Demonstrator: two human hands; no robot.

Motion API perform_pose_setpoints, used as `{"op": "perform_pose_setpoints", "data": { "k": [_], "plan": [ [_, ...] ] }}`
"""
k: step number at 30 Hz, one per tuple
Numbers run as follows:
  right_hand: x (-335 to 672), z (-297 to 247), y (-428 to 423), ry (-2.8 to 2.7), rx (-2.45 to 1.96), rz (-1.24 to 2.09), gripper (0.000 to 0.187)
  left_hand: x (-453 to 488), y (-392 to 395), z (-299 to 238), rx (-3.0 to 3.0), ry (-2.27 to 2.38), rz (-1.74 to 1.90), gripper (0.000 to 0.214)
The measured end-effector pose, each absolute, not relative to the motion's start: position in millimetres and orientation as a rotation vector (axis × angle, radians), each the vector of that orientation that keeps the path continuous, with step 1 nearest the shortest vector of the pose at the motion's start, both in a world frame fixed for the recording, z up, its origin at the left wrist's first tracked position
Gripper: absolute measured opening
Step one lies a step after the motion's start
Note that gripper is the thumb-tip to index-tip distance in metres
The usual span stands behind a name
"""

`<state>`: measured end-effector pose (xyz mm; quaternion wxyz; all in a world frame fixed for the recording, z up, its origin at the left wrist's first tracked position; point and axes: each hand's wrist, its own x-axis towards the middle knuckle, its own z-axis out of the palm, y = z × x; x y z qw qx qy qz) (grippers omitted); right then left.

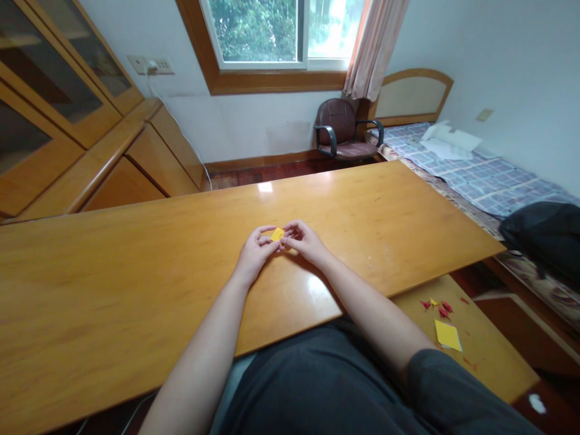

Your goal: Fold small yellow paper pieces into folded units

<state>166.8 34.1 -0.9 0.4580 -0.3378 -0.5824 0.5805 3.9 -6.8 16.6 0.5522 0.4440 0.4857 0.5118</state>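
Observation:
A small folded piece of yellow paper is held just above the wooden table, between my two hands. My left hand pinches its left and lower side with thumb and fingers. From the other side, my right hand grips the paper's right edge, thumb in front and fingers curled behind. The fingers cover part of the paper, so its full folded shape cannot be made out.
On a lower surface at the right lie a yellow paper stack and several small red folded pieces. A brown armchair stands beyond the table. Along the right are a bed and a black bag; cabinets line the left.

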Motion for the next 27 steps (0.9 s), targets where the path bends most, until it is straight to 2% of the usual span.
{"op": "perform_pose_setpoints", "data": {
  "k": [20, 27],
  "plan": [
    [167.3, -8.1, 36.2, -1.456, -0.799, 1.428, 0.033, 3.6, -7.8, 20.1, 1.028, 1.165, 1.163, 0.073],
    [166.8, -6.4, 35.0, -1.456, -0.819, 1.411, 0.032, 5.7, -8.7, 23.2, 1.009, 1.165, 1.172, 0.072]
  ]
}}
